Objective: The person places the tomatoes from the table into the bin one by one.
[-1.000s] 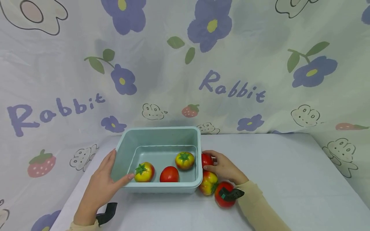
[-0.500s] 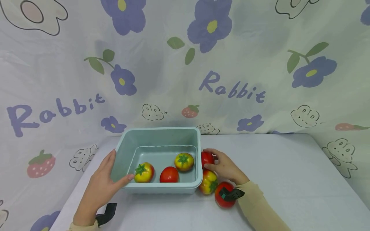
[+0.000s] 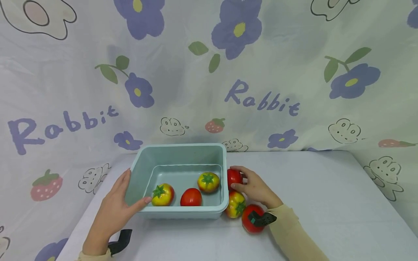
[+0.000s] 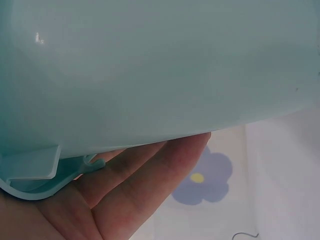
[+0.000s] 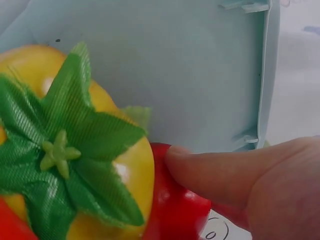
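Red fruit (image 3: 233, 177) edged back, held w/ R grip (image 3: 254, 187).

Pale cloth backdrop (image 3: 183, 90) with purple flowers (image 3: 236, 27), strawberries (image 3: 214, 126) and "Rabbit" lettering (image 3: 263, 101) behind a white-covered table (image 3: 320, 203).

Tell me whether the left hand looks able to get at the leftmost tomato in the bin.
Probably yes: the left hand rests against the bin, close to the leftmost tomato, and the open top seems to leave the way free from above.
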Available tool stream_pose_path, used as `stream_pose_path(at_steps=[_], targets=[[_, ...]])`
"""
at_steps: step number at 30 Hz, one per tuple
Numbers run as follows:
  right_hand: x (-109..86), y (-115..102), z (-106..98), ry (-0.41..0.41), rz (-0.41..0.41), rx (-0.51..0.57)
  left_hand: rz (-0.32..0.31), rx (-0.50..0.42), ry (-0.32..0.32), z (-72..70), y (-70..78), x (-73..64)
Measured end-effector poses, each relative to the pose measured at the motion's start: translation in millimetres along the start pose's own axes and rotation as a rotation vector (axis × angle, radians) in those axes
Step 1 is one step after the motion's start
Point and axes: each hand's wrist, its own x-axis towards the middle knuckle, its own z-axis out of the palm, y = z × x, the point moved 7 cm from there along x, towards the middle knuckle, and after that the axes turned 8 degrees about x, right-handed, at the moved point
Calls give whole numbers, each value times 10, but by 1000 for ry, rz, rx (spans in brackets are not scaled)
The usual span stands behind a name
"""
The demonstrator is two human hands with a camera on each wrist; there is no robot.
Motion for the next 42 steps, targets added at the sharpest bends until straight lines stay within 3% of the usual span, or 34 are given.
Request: stream_pose_path(at_steps=[8, 17, 32, 42], targets=[[-26, -24, -9, -2, 9, -11, -2, 3, 1, 1, 6, -4], [-36, -93, -67, 2, -36, 22, 1, -2, 6, 12, -3, -4], [-53, -169, -209, 50, -72, -37, 4, -23, -21, -4, 12, -13], [-132, -316, -283, 44, -151, -10, 11, -16, -10, -2, 10, -16]])
